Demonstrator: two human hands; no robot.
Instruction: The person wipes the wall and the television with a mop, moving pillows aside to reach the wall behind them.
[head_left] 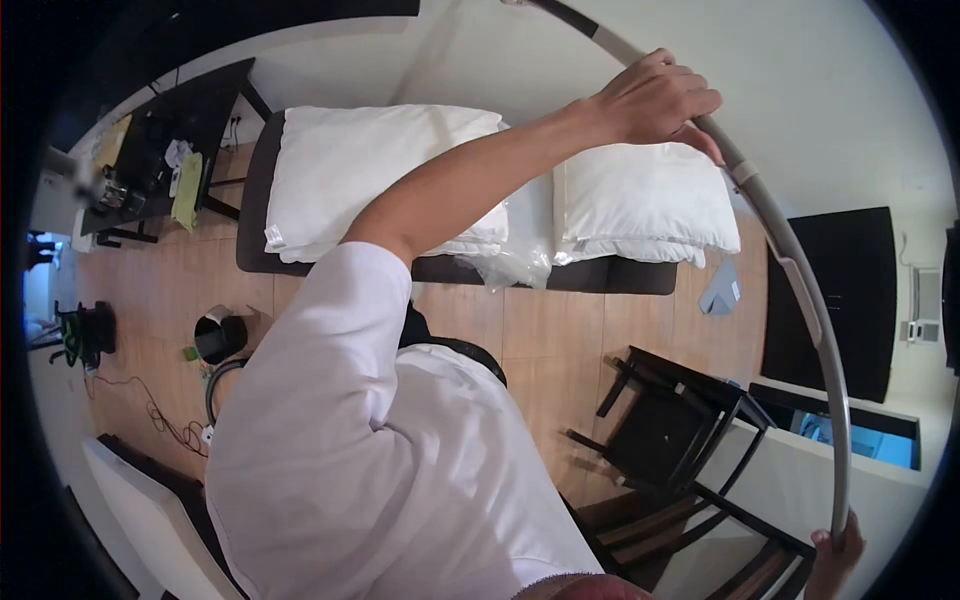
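A long grey vacuum wand (797, 262) runs from the top edge down the right side, looking bowed through the wide lens. My left hand (665, 98) is closed around its upper part, with the arm stretched up and across. Below it, the wand has a collar and a clip-like piece. At the lower right, my right hand (838, 552) is wrapped around the wand's lower end, partly cut off by the dark rim of the view. The wand's far end leaves the frame at the top, where a black section shows.
White pillows (385, 180) and more white pillows (640, 205) lie on a dark bed base (600, 278), with clear plastic between them. A black chair (665, 430) is at the lower right. A cluttered black desk (225, 100), a black bin-like container (220, 338) and cords (165, 415) are left.
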